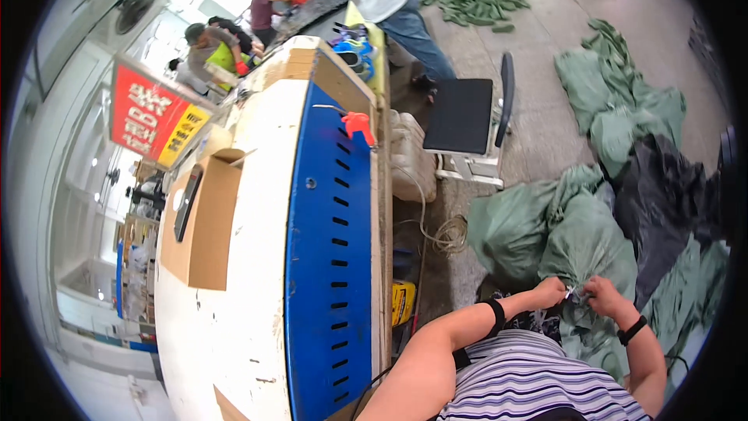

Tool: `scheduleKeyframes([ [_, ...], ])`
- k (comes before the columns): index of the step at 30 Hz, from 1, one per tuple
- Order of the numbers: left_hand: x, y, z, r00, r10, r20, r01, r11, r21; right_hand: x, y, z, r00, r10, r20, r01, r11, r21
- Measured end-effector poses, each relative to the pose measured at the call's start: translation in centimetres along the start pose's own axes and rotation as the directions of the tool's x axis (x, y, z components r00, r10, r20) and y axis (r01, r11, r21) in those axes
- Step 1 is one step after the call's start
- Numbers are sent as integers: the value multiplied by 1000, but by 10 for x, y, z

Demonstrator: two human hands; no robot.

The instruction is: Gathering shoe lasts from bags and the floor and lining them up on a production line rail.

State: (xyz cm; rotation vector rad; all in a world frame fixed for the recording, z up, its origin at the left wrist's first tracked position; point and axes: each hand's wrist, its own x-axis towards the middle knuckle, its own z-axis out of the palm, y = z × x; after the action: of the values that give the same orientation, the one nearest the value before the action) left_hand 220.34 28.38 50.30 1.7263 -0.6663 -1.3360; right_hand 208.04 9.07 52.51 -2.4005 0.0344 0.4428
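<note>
A bulging green woven sack (586,245) is in front of me, its top gathered into a tight neck toward my body. A small white tie (569,291) shows at that neck. My left hand (550,292) is closed at the left side of the neck, its fingertips pinching the white tie. From the right, my right hand (601,295) is closed on the gathered cloth. Another full green sack (506,226) leans against the first one on the left. The exact grip of the fingertips is too small to make out.
Black sacking (654,210) and more green sacks (608,101) lie to the right and beyond. A black chair (460,117) stands ahead. On the left is a long bench with a blue slotted panel (327,265) and an open carton (210,226). Coiled cable (448,235) lies on the floor.
</note>
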Motion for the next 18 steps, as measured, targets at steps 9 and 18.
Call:
scheduleKeyframes([
  [9, -5, -5, 11, 994, 21, 104, 4, 971, -238, -21, 37, -1, 961, 82, -263, -29, 979, 199],
  [18, 37, 19, 29, 969, 246, -8, -221, 851, -477, -26, -28, -8, 929, 232, -289, -185, 966, 179],
])
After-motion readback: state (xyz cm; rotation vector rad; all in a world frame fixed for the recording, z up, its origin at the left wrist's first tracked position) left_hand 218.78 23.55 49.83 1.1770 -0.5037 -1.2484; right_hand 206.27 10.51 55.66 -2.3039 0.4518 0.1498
